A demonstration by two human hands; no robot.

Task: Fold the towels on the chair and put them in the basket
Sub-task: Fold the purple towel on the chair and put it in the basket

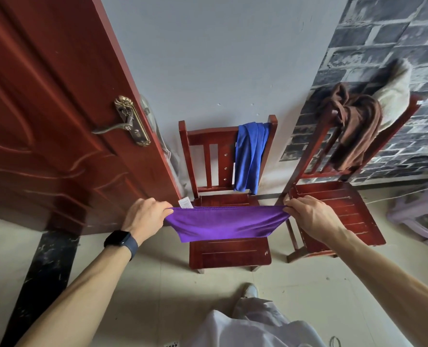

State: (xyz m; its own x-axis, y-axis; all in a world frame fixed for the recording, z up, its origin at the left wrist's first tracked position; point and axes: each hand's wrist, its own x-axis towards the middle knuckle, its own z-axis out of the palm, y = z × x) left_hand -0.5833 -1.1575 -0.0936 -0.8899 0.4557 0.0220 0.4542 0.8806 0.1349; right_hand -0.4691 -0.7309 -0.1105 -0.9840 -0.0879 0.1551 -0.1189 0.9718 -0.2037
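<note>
A purple towel (223, 225) is stretched between my hands above the seat of the middle wooden chair (229, 254). My left hand (145, 216) pinches its left top corner, where a white label sticks up. My right hand (308, 214) pinches the right top corner. The towel hangs short, doubled over. A blue towel (250, 156) is draped over the backrest of the same chair. On the second chair (333, 209) to the right, a brown towel (355, 131) and a cream towel (393, 96) hang over the backrest. No basket is in view.
A red-brown door (45, 121) with a brass handle (125, 123) stands open at the left, close to the middle chair. A pale purple plastic stool (423, 214) sits at the far right. My shoe (250, 291) and light trousers are on the tiled floor below.
</note>
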